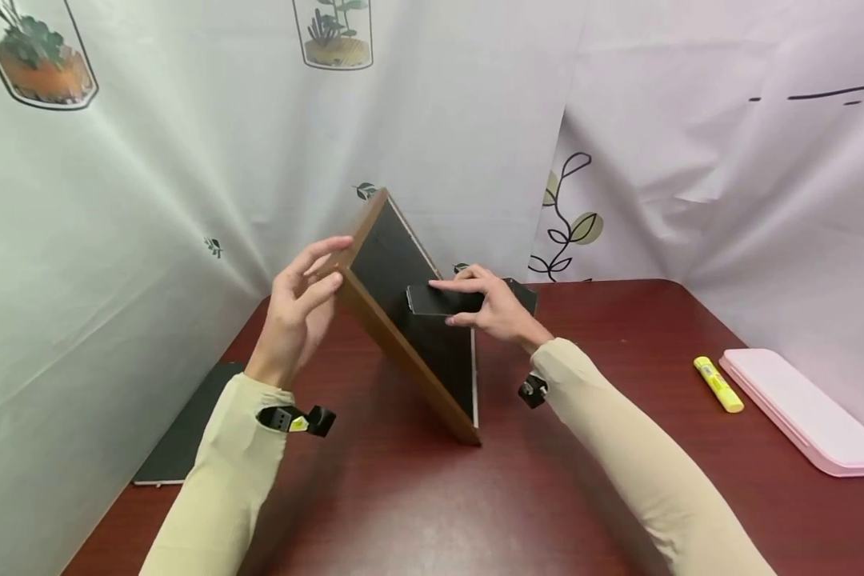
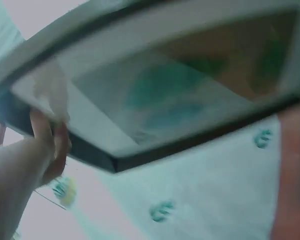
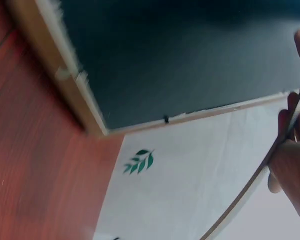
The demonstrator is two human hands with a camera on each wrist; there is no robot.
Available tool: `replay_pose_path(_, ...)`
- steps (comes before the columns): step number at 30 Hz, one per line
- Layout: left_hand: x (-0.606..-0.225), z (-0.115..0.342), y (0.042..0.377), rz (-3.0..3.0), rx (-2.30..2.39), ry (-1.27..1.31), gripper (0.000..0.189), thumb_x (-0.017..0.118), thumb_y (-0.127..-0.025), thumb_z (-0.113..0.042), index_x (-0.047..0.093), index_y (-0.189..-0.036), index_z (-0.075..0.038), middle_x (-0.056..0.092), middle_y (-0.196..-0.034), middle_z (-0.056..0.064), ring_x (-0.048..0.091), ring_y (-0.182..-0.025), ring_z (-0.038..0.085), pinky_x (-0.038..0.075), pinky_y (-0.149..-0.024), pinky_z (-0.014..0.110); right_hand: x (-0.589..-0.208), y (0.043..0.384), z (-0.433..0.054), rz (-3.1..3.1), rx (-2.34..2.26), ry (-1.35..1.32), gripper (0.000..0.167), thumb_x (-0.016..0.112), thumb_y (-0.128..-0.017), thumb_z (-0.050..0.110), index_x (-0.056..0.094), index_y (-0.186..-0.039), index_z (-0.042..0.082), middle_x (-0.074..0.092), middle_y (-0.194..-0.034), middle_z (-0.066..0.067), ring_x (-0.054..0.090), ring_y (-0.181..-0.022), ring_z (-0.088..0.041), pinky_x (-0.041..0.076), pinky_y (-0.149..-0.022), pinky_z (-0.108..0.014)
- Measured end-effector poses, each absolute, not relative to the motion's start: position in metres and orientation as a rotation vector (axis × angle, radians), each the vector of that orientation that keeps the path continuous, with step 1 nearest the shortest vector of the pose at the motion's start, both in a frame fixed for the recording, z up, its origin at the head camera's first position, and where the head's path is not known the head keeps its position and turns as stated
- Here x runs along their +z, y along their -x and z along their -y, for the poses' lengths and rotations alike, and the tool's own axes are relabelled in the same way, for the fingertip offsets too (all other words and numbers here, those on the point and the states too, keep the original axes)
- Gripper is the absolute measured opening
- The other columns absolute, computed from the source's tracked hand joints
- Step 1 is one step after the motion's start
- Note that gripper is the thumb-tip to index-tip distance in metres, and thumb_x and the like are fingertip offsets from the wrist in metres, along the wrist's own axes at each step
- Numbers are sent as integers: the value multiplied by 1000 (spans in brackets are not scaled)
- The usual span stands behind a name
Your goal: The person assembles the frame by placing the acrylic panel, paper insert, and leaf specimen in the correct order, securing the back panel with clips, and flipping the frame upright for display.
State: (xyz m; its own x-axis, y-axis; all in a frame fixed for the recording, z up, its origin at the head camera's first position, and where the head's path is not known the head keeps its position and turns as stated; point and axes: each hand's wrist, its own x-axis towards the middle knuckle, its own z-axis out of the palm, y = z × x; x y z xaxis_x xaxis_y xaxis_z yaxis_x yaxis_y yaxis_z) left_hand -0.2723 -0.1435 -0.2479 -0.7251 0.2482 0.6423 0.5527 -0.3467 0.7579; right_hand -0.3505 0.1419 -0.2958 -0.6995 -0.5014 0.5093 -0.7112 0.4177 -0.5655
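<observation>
A picture frame (image 1: pixel 410 356) with a brown wooden border stands tilted on the table, its black back (image 1: pixel 392 256) facing right. My left hand (image 1: pixel 295 312) grips its upper left edge between thumb and fingers. In the left wrist view, the frame's glazed front (image 2: pixel 165 95) shows blurred green and brown shapes and reflections. My right hand (image 1: pixel 497 308) pinches a thin black strip-like board (image 1: pixel 428 300) close to the frame's back. The right wrist view shows this board (image 3: pixel 255 182) edge-on between thumb and fingers.
A dark flat panel (image 1: pixel 194 424) lies at the table's left edge. On the right, a yellow highlighter (image 1: pixel 718 385) lies beside a pink case (image 1: pixel 806 408). White printed curtains (image 1: pixel 461 120) hang behind the red-brown table (image 1: pixel 432 504).
</observation>
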Motion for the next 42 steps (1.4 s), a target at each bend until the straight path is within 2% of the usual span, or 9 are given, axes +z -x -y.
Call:
replay_pose_path(5, -225, 122, 270, 1742, -1941, 1047, 40, 58, -96, 5, 59, -135, -3, 57, -137, 13, 55, -124, 17, 48, -100, 22, -297, 354, -127, 2335, 1268, -987, 59, 85, -79, 8, 67, -134, 21, 59, -117, -9, 52, -112, -22, 44, -98, -38)
replay_pose_path(11, -218, 89, 277, 1867, -1650, 1053, 34, 65, -95, -3, 64, -129, -2, 60, -138, 10, 26, -153, 16, 30, -122, 48, -301, 356, -124, 2343, 1245, -887, 60, 83, -82, 8, 65, -136, 27, 61, -124, -4, 56, -114, -21, 46, -89, -35)
replay_pose_path(18, -226, 62, 288, 1858, -1514, 1098, 38, 62, -97, -6, 61, -136, -6, 44, -154, 13, 20, -155, 17, 42, -109, 48, -308, 358, -133, 2321, 1174, -827, 59, 82, -82, 7, 64, -136, 21, 64, -130, -8, 60, -115, -25, 49, -85, -35)
replay_pose_path(21, -239, 56, 289, 1862, -1309, 1162, 41, 60, -99, -5, 58, -140, -8, 33, -161, 14, 29, -152, 20, 49, -98, 40, -311, 358, -139, 2305, 1171, -797, 56, 83, -81, 6, 66, -133, 14, 66, -131, -10, 62, -114, -27, 50, -84, -36)
replay_pose_path(23, -252, 56, 288, 1846, -1179, 1193, 42, 59, -98, -4, 57, -140, -7, 39, -158, 16, 42, -145, 23, 53, -90, 35, -313, 358, -143, 2296, 1158, -789, 53, 83, -80, 6, 67, -131, 8, 66, -130, -12, 64, -111, -29, 51, -84, -37)
replay_pose_path(25, -266, 59, 286, 1838, -1072, 1189, 39, 61, -97, -2, 61, -136, -6, 47, -153, 15, 60, -125, 21, 55, -83, 30, -315, 359, -145, 2289, 1150, -789, 51, 83, -80, 6, 68, -129, 4, 66, -130, -14, 64, -108, -30, 52, -84, -39)
replay_pose_path(27, -280, 62, 285, 1839, -1037, 1170, 37, 63, -96, -2, 63, -132, -7, 57, -142, 14, 65, -106, 19, 55, -79, 28, -316, 359, -146, 2288, 1136, -789, 49, 83, -81, 5, 68, -127, 1, 66, -129, -15, 64, -107, -31, 52, -84, -41)
replay_pose_path(30, -296, 68, 282, 1858, -1002, 1137, 37, 67, -93, -1, 66, -129, -9, 62, -130, 13, 61, -82, 15, 55, -74, 27, -317, 361, -145, 2290, 1130, -790, 47, 82, -81, 5, 69, -126, 0, 66, -127, -15, 65, -103, -31, 52, -83, -40)
replay_pose_path(42, -344, 88, 269, 2251, -526, 1046, 90, 83, -81, -10, 36, -155, -31, 52, -92, 0, 39, -66, 8, 41, -60, 20, -328, 359, -151, 2270, 1203, -707, 46, 86, -76, 5, 73, -120, 1, 68, -119, -13, 65, -86, -26, 52, -74, -27)
